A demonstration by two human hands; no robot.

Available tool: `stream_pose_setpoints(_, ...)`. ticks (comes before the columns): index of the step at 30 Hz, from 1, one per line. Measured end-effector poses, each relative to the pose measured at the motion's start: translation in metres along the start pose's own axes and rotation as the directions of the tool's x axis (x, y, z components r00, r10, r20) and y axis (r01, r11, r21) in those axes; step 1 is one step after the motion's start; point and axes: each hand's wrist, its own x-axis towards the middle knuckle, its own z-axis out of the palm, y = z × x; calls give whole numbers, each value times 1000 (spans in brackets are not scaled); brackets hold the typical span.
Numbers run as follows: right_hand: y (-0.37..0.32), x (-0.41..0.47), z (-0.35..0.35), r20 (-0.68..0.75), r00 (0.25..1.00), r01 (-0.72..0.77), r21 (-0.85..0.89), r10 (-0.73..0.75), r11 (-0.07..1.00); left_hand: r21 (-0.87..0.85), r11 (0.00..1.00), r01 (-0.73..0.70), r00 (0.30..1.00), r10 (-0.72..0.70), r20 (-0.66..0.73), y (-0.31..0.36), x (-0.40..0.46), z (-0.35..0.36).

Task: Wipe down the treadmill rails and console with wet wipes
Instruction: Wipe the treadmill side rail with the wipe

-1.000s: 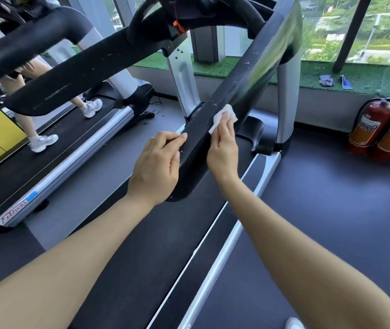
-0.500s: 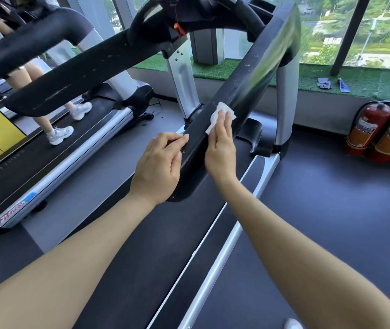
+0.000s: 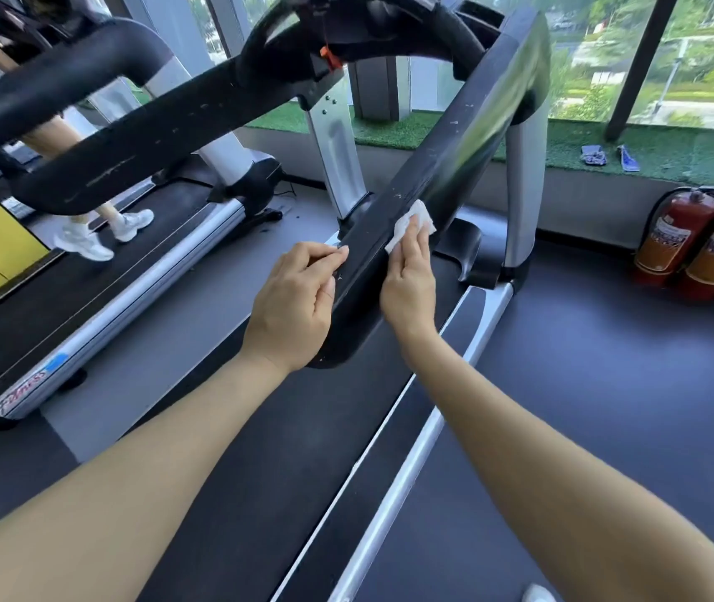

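Gym rail [image 3: 442, 167], wipe [image 3: 411, 221] under right hand [image 3: 409, 284]

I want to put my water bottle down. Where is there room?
Bare floor lies right of the treadmill's silver side rail, and a gray strip runs between the two treadmills. It's crowded by the fire extinguishers.

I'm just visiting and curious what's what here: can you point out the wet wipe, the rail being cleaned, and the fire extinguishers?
wet wipe [image 3: 416, 221]: head view, on the white part showing above the fingers.
rail [image 3: 446, 167]: head view, on its scuffed black top face.
fire extinguishers [image 3: 672, 236]: head view, on the left one's red body.
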Motion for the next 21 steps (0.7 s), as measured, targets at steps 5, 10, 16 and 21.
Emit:
stream_pose_setpoints(5,5,-104,22,164,937,308,25,-308,951,-37,999,10,1000,-9,14,-1,1,0)
stream_pose_setpoints(10,20,-109,12,214,947,233,55,-239,971,-114,993,30,999,-25,47,-3,2,-3)
stream_pose_setpoints(16,4,-89,21,53,997,48,82,-53,995,-156,981,115,993,-117,-1,-8,-32,-14)
stream_pose_setpoints(21,19,-141,35,111,949,297,7,-296,955,-133,982,134,991,-134,10,-11,-49,-19)
